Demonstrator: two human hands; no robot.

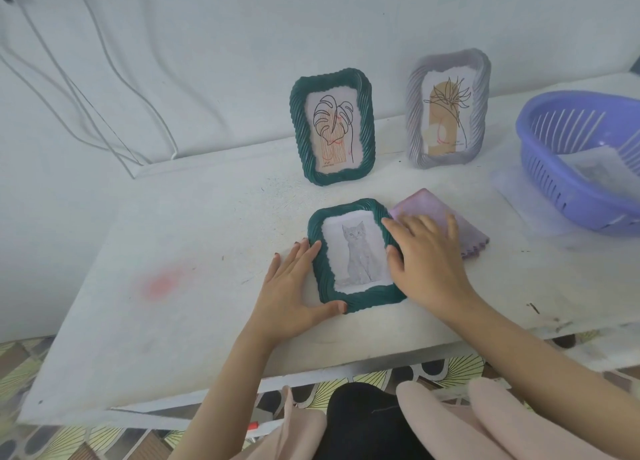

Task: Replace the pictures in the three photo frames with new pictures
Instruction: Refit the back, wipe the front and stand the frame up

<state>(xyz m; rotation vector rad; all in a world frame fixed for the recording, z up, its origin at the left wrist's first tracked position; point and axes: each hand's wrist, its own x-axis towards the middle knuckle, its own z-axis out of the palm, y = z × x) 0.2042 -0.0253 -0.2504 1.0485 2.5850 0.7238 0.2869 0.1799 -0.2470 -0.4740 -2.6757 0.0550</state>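
a green frame lies flat on the white surface, a kitten picture in it. the left hand lies with fingers straight along its left edge, and the right hand rests flat, fingers released, on its right edge. behind, a second green frame and a grey frame stand holding plant drawings; the purple basket holds pale sheets.

The near dark-green ribbed frame is showing a grey kitten picture; the far-left dark-green ribbed frame is showing a black-line leaf, the far-right grey ribbed frame a tan arch.
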